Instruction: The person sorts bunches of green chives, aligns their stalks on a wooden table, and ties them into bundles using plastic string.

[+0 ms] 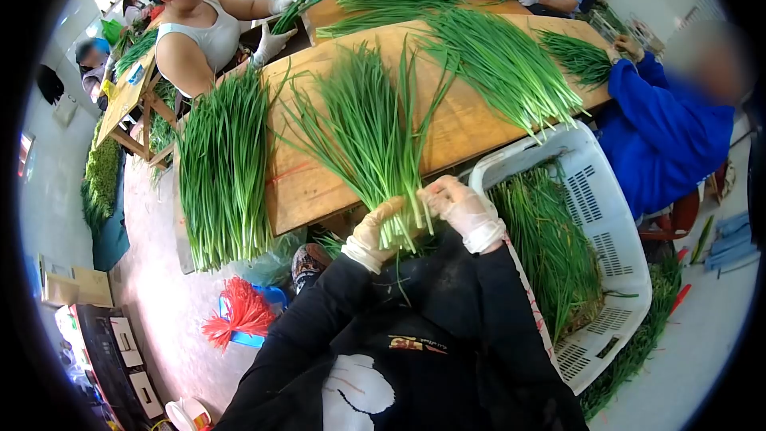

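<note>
Seemingly untied, chives [363, 116] fill my closed left grip [373, 233]; my right grip [461, 209] pinches stems [422, 215]; aligned piles [226, 168] line the desk [307, 195].

Smooth, lightly glossy wood on the long table [307, 183]
</note>
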Action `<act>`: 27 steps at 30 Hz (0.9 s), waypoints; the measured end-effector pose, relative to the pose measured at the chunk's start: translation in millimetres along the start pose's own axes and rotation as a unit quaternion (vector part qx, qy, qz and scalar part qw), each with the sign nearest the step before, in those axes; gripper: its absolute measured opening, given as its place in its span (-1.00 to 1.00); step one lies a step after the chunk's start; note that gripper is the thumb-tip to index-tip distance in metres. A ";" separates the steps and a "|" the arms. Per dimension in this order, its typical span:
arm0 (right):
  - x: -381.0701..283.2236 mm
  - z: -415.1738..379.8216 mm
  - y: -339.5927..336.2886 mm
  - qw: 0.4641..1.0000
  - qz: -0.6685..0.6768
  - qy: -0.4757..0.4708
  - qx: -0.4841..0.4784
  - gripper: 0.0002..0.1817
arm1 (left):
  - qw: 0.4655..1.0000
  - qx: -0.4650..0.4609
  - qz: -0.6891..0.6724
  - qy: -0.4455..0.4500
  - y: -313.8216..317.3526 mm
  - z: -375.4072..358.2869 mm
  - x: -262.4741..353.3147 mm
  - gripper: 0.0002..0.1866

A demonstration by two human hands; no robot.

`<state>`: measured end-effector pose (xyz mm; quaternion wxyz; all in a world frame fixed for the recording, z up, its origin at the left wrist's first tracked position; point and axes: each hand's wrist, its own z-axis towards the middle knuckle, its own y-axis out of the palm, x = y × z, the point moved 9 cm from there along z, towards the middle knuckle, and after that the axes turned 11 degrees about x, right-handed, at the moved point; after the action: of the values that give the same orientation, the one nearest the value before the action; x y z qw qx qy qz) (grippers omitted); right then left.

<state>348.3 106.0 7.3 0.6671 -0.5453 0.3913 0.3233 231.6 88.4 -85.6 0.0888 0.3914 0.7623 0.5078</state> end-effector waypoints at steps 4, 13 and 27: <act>10.8 4.1 21.1 0.990 -0.118 -0.080 -0.002 -0.69 | 1.000 -0.022 0.017 0.006 1.0 -0.8 4.4 -0.63; -29.3 -32.2 30.7 0.919 -0.173 -0.345 0.073 -0.84 | 0.986 -0.148 -0.047 0.064 52.0 -13.3 11.9 -0.56; -43.9 -117.1 -56.9 0.876 0.397 -0.216 -0.168 -0.76 | 0.997 -0.078 -0.018 0.015 36.8 -9.8 6.8 -0.55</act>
<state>356.0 -20.2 61.1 0.4488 -0.3643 0.3612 0.7317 240.4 92.7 -48.2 0.1167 0.3621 0.7285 0.5697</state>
